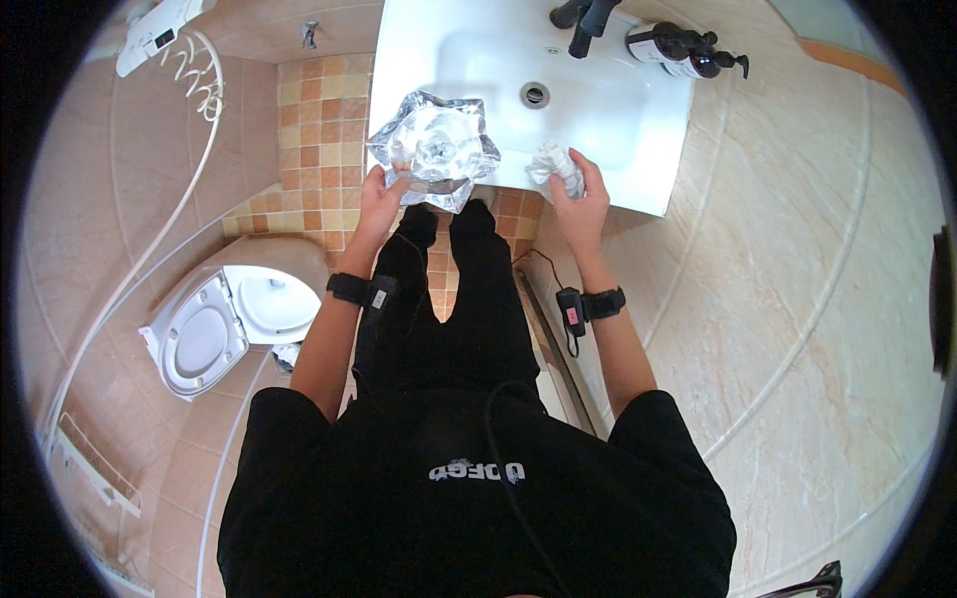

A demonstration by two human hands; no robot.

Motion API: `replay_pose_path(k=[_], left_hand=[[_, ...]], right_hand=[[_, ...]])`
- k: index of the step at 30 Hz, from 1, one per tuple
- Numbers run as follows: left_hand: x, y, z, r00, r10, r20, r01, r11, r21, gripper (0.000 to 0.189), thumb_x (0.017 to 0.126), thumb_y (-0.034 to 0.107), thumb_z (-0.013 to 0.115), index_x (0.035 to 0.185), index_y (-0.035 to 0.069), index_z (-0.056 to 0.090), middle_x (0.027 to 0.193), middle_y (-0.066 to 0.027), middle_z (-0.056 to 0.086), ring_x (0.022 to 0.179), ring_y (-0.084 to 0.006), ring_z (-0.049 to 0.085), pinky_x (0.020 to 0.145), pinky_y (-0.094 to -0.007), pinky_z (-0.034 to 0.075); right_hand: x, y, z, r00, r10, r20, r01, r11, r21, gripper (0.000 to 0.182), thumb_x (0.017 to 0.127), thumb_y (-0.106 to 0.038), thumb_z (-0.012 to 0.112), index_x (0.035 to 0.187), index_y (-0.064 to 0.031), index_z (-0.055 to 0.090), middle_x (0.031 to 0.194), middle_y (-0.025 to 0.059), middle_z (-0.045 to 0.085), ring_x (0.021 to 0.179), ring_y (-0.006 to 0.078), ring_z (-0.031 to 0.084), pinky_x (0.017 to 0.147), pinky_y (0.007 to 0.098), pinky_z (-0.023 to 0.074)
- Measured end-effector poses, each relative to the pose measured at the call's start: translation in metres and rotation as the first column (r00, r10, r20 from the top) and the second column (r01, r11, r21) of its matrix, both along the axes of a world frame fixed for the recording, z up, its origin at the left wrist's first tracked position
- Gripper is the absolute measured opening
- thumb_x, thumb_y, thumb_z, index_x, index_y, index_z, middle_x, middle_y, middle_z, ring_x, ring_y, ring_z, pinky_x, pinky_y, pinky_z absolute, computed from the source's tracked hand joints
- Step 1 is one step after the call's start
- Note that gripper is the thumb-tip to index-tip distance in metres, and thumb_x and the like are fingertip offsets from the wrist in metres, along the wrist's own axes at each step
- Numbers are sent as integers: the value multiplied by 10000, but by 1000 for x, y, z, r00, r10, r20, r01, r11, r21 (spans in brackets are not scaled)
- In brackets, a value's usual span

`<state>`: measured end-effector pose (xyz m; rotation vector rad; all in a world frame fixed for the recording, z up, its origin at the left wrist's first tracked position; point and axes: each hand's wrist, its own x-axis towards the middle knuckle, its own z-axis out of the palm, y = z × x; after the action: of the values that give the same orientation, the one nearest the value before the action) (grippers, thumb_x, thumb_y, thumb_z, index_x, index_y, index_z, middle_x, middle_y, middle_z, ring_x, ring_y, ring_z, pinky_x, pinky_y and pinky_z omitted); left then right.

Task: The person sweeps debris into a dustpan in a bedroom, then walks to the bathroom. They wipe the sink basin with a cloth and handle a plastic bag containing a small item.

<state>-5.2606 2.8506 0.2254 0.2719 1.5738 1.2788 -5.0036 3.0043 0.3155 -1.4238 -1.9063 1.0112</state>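
Observation:
My left hand (pixel 383 200) grips the near left edge of a clear, star-shaped glass dish (pixel 437 142), which looks like an ashtray or candle holder. The dish is held over the front left part of a white washbasin (pixel 628 161). In my right hand (pixel 583 205) is a crumpled white cloth or paper wad (pixel 555 166), pinched between thumb and fingers above the basin's front rim. Cloth and dish are apart. Whether the dish rests on the rim cannot be made out.
A black faucet (pixel 591 26) and two brown pump bottles (pixel 669 48) stand along the basin's back. At left is a toilet (pixel 273 299) with its lid raised. A white hose (pixel 179 202) hangs along the left wall. A metal valve (pixel 309 34) juts from the wall.

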Motion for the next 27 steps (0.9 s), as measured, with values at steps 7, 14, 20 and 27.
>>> replay_pose_path(k=[7, 14, 20, 27], left_hand=[[-18, -16, -11, 999, 5, -33, -4, 999, 39, 452, 847, 10, 560, 1285, 2, 448, 1192, -83, 559, 1078, -182, 537, 936, -309, 426], [-20, -27, 9, 996, 87, 8, -87, 996, 21, 403, 854, -2, 560, 1247, 3, 470, 1156, -53, 554, 1038, -134, 531, 893, -277, 431], [-32, -57, 30, 989, 145, 22, -144, 989, -25, 349, 854, -24, 543, 1198, -1, 486, 1138, -55, 552, 1006, -119, 536, 862, -258, 440], [-49, -103, 41, 969, 244, -41, -247, 965, -88, 377, 885, 19, 559, 1245, -30, 460, 1190, -111, 557, 1048, -159, 549, 911, -297, 432]], right_hand=[[31, 2, -59, 942, 82, 324, -127, 985, 117, 351, 783, -79, 658, 1118, -12, 575, 1191, 170, 571, 1110, 347, 531, 950, 401, 432], [26, -15, -70, 870, 269, 414, -347, 929, 126, 351, 814, -53, 596, 1163, -40, 562, 1350, 160, 483, 1280, 335, 422, 1070, 416, 349], [-67, -31, -85, 744, 603, 289, -662, 723, 196, 347, 828, -41, 534, 1174, -53, 554, 1376, 127, 465, 1289, 297, 427, 1084, 391, 354], [-199, 29, -109, 748, 608, 266, -658, 630, 412, 316, 850, -71, 509, 1159, -93, 571, 1342, 99, 499, 1293, 262, 425, 1094, 409, 331]])
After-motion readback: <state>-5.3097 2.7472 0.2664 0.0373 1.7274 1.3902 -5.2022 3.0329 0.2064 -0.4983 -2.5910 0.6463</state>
